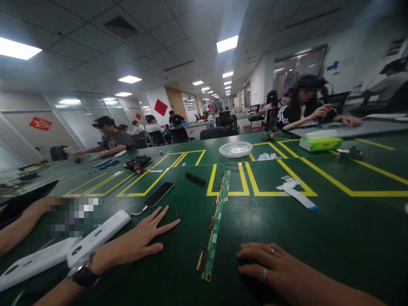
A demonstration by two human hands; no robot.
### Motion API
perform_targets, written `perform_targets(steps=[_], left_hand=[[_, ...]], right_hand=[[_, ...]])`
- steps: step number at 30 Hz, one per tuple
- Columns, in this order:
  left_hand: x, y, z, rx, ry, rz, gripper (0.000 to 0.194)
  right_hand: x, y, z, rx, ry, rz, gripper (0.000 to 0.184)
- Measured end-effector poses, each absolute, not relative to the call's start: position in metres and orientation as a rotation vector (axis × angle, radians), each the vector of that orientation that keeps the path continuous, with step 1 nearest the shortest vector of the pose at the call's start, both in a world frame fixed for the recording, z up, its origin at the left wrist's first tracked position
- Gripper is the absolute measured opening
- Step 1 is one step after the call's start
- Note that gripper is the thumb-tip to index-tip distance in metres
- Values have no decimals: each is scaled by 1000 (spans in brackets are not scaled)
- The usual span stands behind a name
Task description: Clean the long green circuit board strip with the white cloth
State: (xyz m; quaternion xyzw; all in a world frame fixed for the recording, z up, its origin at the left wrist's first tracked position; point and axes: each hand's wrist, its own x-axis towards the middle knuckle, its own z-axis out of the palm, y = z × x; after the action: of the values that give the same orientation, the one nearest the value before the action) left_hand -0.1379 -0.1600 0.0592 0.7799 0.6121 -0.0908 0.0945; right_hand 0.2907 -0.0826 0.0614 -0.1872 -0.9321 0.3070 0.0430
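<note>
My left hand (137, 240) lies flat on the green table (334, 238) with its fingers spread, holding nothing; a watch sits on that wrist. My right hand (270, 265), with rings on two fingers, rests palm down on the table, fingers stretched out. Between the two hands lies a long narrow green circuit board (216, 221) with gold connectors along its left edge, running away from me. Neither hand touches it. A white power bank (98, 236) lies just left of my left hand, wired to a black phone (158, 194).
Yellow tape marks boxes on the table. Farther off lie a small black bar (195, 178), a white mesh dish (236, 149), flat white ribbon cables (298, 193) and a green-and-white tissue box (320, 142). Another person's forearm (19, 225) is at far left. Several people work at neighbouring tables.
</note>
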Motion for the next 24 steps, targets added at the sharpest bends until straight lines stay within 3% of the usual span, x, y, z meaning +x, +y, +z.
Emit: perform_targets(steps=[12,19,24], left_hand=[[-141,-176,65,2442,1984,85,53],[-129,-139,69,2575,1894,775,26],[-109,-105,88,2396,1720,1095,21]], right_hand=[[290,-82,60,-582,-2839,947,59],[290,-83,60,-602,-2873,909,59],[291,-83,60,-574,-2856,905,59]])
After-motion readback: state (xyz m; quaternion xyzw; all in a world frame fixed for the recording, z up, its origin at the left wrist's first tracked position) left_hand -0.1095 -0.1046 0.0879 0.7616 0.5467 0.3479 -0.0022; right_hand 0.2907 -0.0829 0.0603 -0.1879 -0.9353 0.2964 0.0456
